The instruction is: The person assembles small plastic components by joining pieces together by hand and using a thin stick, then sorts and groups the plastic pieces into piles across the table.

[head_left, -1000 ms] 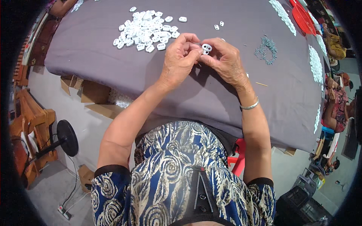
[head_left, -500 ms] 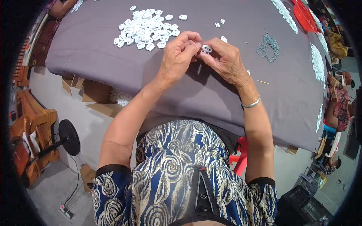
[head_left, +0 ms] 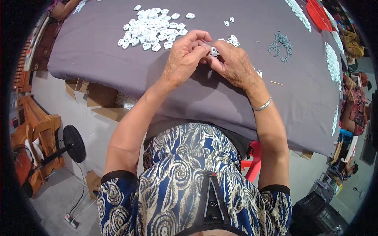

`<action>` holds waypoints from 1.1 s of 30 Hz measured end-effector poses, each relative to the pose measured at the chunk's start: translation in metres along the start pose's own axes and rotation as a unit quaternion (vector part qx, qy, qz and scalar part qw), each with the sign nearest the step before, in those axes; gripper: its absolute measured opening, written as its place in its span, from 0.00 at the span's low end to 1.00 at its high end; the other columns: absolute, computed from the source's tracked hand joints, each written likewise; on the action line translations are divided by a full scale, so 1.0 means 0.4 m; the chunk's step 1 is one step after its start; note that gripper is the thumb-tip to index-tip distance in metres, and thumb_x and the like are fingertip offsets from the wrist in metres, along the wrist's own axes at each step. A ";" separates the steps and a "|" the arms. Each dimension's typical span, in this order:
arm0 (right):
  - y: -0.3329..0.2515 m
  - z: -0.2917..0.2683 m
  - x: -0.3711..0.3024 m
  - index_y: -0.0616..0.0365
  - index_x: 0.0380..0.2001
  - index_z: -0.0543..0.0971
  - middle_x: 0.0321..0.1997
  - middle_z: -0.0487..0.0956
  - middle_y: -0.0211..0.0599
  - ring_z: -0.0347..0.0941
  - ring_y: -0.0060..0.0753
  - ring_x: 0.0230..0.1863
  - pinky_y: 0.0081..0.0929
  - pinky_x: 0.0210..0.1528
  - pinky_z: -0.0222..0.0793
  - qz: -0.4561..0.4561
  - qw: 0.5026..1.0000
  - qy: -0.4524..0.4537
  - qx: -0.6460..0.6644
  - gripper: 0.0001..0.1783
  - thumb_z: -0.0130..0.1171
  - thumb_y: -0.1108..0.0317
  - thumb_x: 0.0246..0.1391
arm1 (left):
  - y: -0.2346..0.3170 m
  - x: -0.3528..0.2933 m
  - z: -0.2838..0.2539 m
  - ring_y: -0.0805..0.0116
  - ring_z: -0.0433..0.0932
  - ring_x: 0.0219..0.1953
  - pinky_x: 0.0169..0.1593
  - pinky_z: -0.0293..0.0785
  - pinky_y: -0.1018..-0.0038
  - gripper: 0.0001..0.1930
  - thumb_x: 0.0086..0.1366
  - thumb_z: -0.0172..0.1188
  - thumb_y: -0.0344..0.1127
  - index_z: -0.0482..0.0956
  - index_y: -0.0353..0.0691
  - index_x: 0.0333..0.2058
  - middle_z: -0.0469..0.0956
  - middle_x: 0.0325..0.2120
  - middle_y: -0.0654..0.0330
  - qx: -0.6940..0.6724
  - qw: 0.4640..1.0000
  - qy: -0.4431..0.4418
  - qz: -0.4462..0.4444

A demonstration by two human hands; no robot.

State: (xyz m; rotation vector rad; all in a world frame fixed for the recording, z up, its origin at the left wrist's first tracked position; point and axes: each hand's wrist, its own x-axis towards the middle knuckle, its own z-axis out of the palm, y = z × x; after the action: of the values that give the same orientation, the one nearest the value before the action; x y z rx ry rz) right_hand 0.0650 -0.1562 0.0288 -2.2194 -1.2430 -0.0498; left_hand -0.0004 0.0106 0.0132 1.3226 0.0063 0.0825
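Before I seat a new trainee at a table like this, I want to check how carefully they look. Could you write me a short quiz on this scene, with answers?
1. Where in the picture is the black fan?
A) lower right
B) left side
C) top right

2. Fill in: The right hand has small white pieces in its grip, with ____ through them.

3. True or false: The large white pile lies to the left of the grey-blue bits.

Key: 1. B; 2. holes; 3. true.
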 end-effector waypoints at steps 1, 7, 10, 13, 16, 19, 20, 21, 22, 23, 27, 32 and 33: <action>0.001 0.000 0.000 0.60 0.41 0.72 0.32 0.77 0.48 0.76 0.53 0.33 0.43 0.34 0.73 -0.014 1.000 0.011 0.001 0.19 0.62 0.61 0.50 | -0.001 0.002 0.001 0.80 0.75 0.29 0.35 0.73 0.81 0.10 0.65 0.53 0.27 0.72 0.33 0.44 0.76 0.26 0.65 -0.018 1.000 0.005 0.000; 0.010 0.006 -0.005 0.59 0.35 0.70 0.28 0.76 0.47 0.76 0.52 0.30 0.43 0.31 0.72 -0.015 0.999 0.022 -0.026 0.15 0.62 0.62 0.51 | 0.027 -0.004 0.000 0.79 0.75 0.32 0.39 0.73 0.80 0.14 0.64 0.56 0.26 0.70 0.34 0.49 0.77 0.29 0.64 0.008 0.999 -0.042 -0.005; 0.008 0.008 -0.004 0.59 0.34 0.70 0.27 0.76 0.46 0.76 0.52 0.30 0.43 0.30 0.72 -0.020 0.999 0.028 -0.030 0.15 0.62 0.62 0.52 | 0.017 0.005 -0.017 0.79 0.76 0.33 0.40 0.73 0.81 0.15 0.64 0.57 0.26 0.70 0.34 0.49 0.77 0.30 0.63 0.022 0.998 -0.046 -0.030; 0.004 0.007 -0.003 0.59 0.34 0.70 0.27 0.75 0.46 0.76 0.52 0.30 0.42 0.30 0.72 -0.020 0.999 0.034 -0.024 0.15 0.62 0.62 0.52 | 0.017 0.002 -0.017 0.79 0.76 0.33 0.40 0.72 0.81 0.15 0.64 0.58 0.26 0.70 0.34 0.49 0.77 0.30 0.64 0.032 0.998 -0.038 -0.027; -0.003 0.001 -0.003 0.60 0.35 0.71 0.28 0.76 0.46 0.76 0.52 0.30 0.42 0.30 0.72 -0.009 0.999 0.022 -0.024 0.15 0.62 0.62 0.53 | 0.019 0.006 -0.021 0.79 0.74 0.31 0.37 0.73 0.81 0.14 0.63 0.58 0.26 0.71 0.33 0.48 0.77 0.27 0.65 0.025 0.999 -0.043 -0.016; -0.002 0.000 -0.002 0.60 0.36 0.71 0.29 0.77 0.47 0.77 0.53 0.31 0.43 0.31 0.72 -0.007 1.000 0.005 -0.026 0.15 0.60 0.61 0.54 | 0.012 0.009 -0.038 0.79 0.75 0.33 0.41 0.72 0.81 0.16 0.64 0.58 0.27 0.71 0.33 0.51 0.77 0.30 0.64 0.008 0.996 -0.074 -0.041; 0.000 0.001 -0.002 0.60 0.36 0.71 0.30 0.77 0.47 0.77 0.53 0.31 0.43 0.32 0.73 -0.015 1.000 0.002 -0.023 0.15 0.59 0.60 0.55 | 0.011 0.009 -0.040 0.79 0.75 0.33 0.41 0.72 0.81 0.16 0.64 0.58 0.27 0.71 0.33 0.51 0.77 0.30 0.64 0.008 0.996 -0.075 -0.041; -0.001 0.001 -0.003 0.60 0.36 0.71 0.30 0.77 0.47 0.77 0.53 0.31 0.43 0.32 0.73 -0.014 1.000 0.002 -0.023 0.15 0.59 0.60 0.55 | 0.011 0.009 -0.042 0.79 0.75 0.33 0.40 0.73 0.82 0.15 0.64 0.58 0.27 0.72 0.33 0.50 0.77 0.30 0.64 0.007 0.996 -0.081 -0.046; -0.002 0.001 -0.002 0.60 0.36 0.71 0.30 0.78 0.48 0.77 0.53 0.31 0.44 0.32 0.73 -0.017 0.999 -0.003 -0.026 0.15 0.59 0.59 0.56 | 0.013 0.008 -0.045 0.79 0.75 0.33 0.40 0.73 0.82 0.15 0.65 0.58 0.27 0.73 0.33 0.49 0.77 0.29 0.64 0.006 0.995 -0.085 -0.052; -0.003 0.001 0.000 0.61 0.36 0.72 0.31 0.78 0.48 0.77 0.53 0.31 0.44 0.32 0.73 -0.020 0.999 -0.008 -0.030 0.15 0.58 0.59 0.56 | 0.014 0.007 -0.049 0.79 0.75 0.33 0.40 0.73 0.82 0.15 0.65 0.58 0.27 0.73 0.33 0.49 0.77 0.29 0.64 0.007 0.995 -0.084 -0.053; -0.006 0.000 0.002 0.61 0.36 0.72 0.30 0.78 0.49 0.77 0.53 0.31 0.44 0.33 0.73 -0.008 0.998 -0.037 -0.048 0.16 0.57 0.57 0.57 | 0.017 0.009 -0.055 0.79 0.75 0.32 0.39 0.73 0.82 0.14 0.64 0.59 0.27 0.75 0.32 0.48 0.78 0.30 0.64 0.031 0.991 -0.080 -0.098; 0.000 0.008 -0.002 0.62 0.33 0.71 0.29 0.78 0.48 0.77 0.53 0.30 0.43 0.32 0.73 0.012 0.995 -0.067 -0.074 0.18 0.55 0.55 0.58 | 0.029 0.005 -0.048 0.79 0.75 0.31 0.38 0.73 0.82 0.14 0.64 0.59 0.28 0.75 0.31 0.48 0.79 0.28 0.64 0.074 0.989 -0.070 -0.110; -0.001 0.009 -0.005 0.62 0.33 0.71 0.29 0.78 0.48 0.77 0.53 0.30 0.43 0.32 0.73 0.012 0.995 -0.068 -0.073 0.18 0.55 0.55 0.58 | 0.033 0.003 -0.042 0.80 0.75 0.30 0.38 0.73 0.82 0.14 0.64 0.59 0.27 0.75 0.31 0.48 0.79 0.28 0.65 0.074 0.990 -0.062 -0.105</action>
State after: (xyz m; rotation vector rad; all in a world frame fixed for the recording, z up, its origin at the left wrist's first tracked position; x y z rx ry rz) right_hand 0.0627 -0.1559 0.0253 -2.3980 -1.3218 0.0200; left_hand -0.0008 0.0301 0.0219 1.4661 0.0473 -0.1822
